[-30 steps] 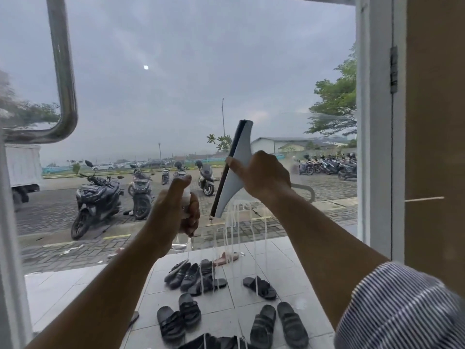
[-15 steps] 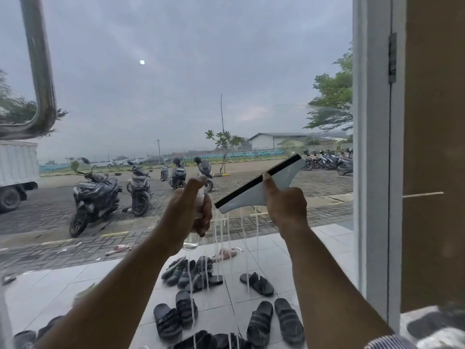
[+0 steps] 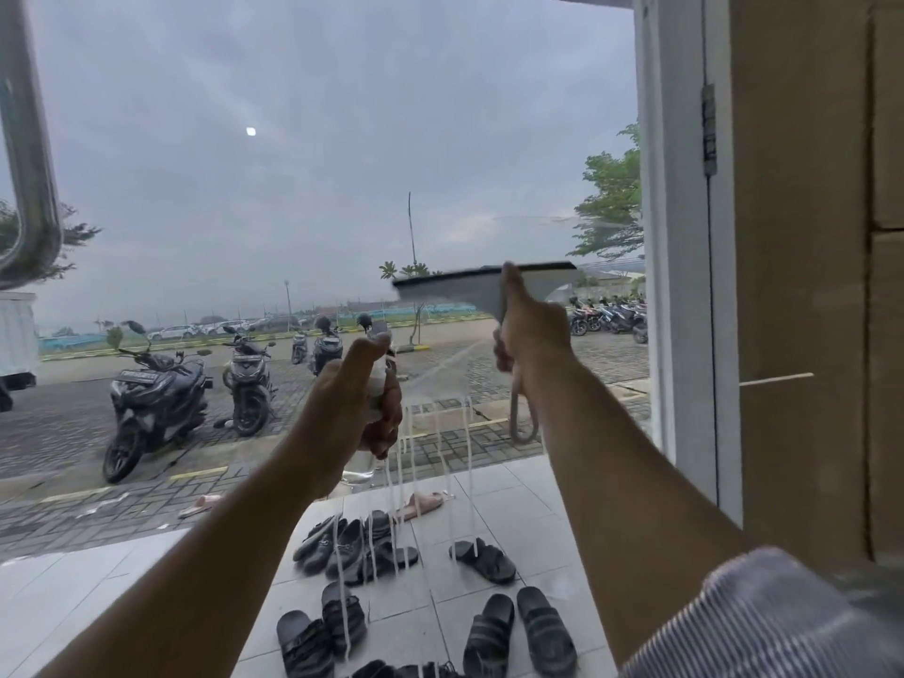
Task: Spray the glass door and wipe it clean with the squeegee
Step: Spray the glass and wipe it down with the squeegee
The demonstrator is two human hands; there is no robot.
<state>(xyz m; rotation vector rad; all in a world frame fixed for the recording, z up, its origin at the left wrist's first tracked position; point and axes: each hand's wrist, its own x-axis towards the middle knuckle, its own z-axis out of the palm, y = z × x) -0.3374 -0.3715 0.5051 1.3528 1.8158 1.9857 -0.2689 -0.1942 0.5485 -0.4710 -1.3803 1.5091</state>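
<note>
The right hand (image 3: 531, 335) gripped the squeegee (image 3: 460, 288) by its handle, fingers curled and index finger laid up the back of the head. The blade's long axis lay nearly level, with the right end slightly higher and the rubber edge uppermost. It sat close to the glass door (image 3: 293, 188); contact could not be confirmed.

The left hand (image 3: 350, 403) was curled round the bottle (image 3: 361, 469), lower than the squeegee and to its left, apart from it.

White runs (image 3: 467, 433) streaked the glass below the blade, between the two forearms. The blade therefore stood above the wet patch, set across the direction of the runs. A straight downward pull by the right hand appeared the fitting stroke. The frame (image 3: 675, 237), near the blade's right end, would limit sideways travel.
</note>
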